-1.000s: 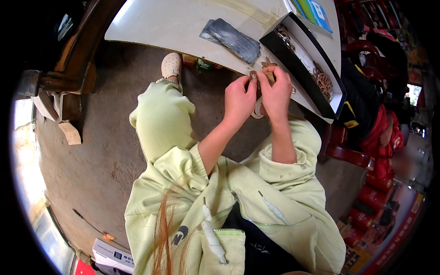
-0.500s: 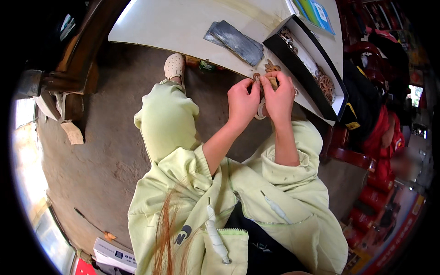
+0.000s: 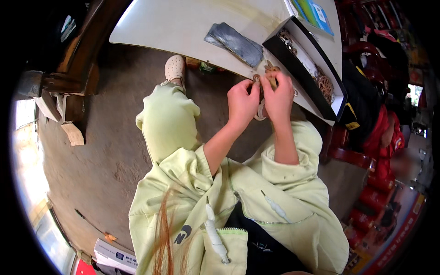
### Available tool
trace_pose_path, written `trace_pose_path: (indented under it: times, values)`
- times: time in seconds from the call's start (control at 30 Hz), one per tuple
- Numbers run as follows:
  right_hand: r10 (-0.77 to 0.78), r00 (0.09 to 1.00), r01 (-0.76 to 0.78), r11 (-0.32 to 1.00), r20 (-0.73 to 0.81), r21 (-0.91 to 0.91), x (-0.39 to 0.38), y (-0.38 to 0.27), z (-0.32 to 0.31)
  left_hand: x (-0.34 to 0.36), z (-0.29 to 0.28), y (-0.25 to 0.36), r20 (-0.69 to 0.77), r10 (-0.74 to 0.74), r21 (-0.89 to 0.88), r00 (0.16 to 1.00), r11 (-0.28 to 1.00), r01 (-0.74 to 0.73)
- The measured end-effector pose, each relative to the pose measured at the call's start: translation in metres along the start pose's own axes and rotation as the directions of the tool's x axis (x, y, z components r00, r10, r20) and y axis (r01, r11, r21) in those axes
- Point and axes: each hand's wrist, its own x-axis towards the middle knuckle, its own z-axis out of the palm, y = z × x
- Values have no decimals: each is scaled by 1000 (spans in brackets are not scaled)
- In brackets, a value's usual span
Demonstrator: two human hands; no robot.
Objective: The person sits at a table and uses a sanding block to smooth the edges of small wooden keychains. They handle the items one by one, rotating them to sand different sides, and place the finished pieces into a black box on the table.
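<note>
Both hands meet at the near edge of a white table [image 3: 174, 23], around a small brown piece [image 3: 256, 79]. My left hand [image 3: 243, 103] pinches it between thumb and finger. My right hand [image 3: 277, 98] is closed at the same piece, its fingertips touching it. Several brown wooden pieces [image 3: 270, 66] lie just beyond my fingers. A long black open box [image 3: 321, 55] with a white inside holds several brown rings and small parts [image 3: 325, 87]. Two dark grey flat slabs [image 3: 236, 43] lie overlapped left of the box. What exactly the pinched piece is, I cannot make out.
A blue-green booklet [image 3: 311, 13] lies at the table's back right. A dark wooden furniture frame [image 3: 73, 59] stands at the left. On the right are red wooden chairs [image 3: 348, 156] and another person in red [image 3: 382, 128]. A white carton [image 3: 114, 254] is at the lower left.
Over the last second both hands and the scene have shifted slightly rightward and down in the picture. The fingers stay together on the small piece, with only slight movement.
</note>
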Motion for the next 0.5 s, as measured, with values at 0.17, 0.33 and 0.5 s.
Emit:
trace_pose_path:
  times: [0.17,0.33,0.5]
  values:
    - [0,1000,0,999,-10,36,4,0,4,1,1,-1,24,9,-25,1000,1000,-8]
    - [-27,1000,28,1000,14,-5,-6,5,-4,1,2,2,-10,15,-7,1000,1000,-15]
    - [2,1000,-1,999,-26,43,7,-3,7,-1,-1,-2,25,-4,-31,1000,1000,5]
